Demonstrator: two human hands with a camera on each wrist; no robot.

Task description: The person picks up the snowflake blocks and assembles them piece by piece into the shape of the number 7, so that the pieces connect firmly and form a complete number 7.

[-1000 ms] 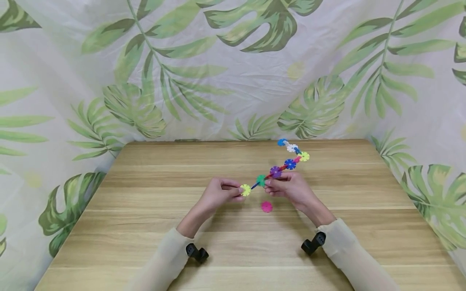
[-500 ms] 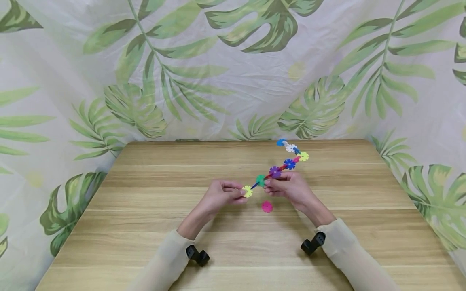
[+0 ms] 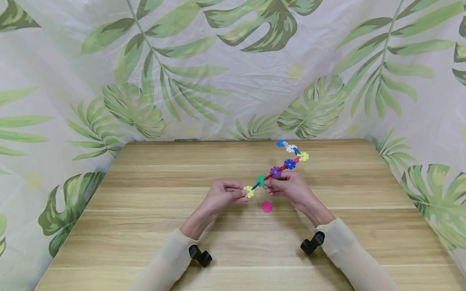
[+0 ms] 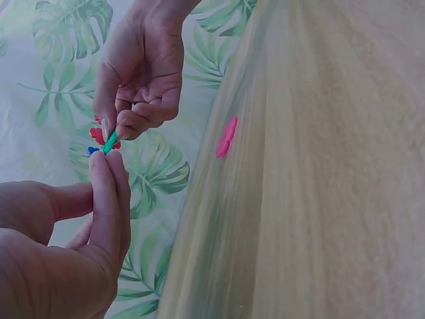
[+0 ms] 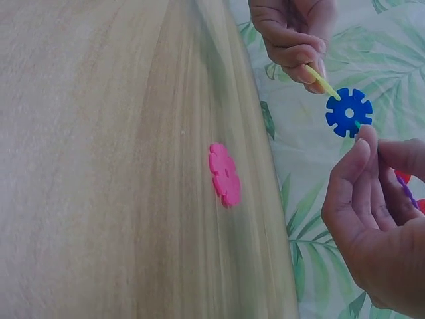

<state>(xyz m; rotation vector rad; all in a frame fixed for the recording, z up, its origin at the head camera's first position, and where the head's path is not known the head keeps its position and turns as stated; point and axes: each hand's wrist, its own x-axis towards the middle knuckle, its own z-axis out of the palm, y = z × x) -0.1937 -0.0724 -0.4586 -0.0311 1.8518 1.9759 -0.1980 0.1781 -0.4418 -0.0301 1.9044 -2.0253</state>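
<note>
My left hand [image 3: 225,195] pinches a yellow notched plastic disc [image 3: 249,191] between thumb and fingers. Its edge meets a blue notched disc [image 5: 348,113], which is seen face-on in the right wrist view and edge-on from the head. That blue disc ends a zigzag chain of interlocked discs, beside a green disc [image 3: 261,180]. The green disc is pinched by my right hand [image 3: 291,189]. Beyond it the chain runs up and right through a purple disc [image 3: 275,172] and several others, then bends left to a light blue disc [image 3: 281,143] at its far end.
A loose pink notched disc [image 3: 267,207] lies flat on the wooden table [image 3: 145,226], just below and between the hands. Behind the table's far edge hangs a leaf-patterned cloth [image 3: 255,81].
My left hand has moved slightly right and down, bringing the yellow disc up to the chain's blue end disc. My right hand and the chain have stayed almost still.
</note>
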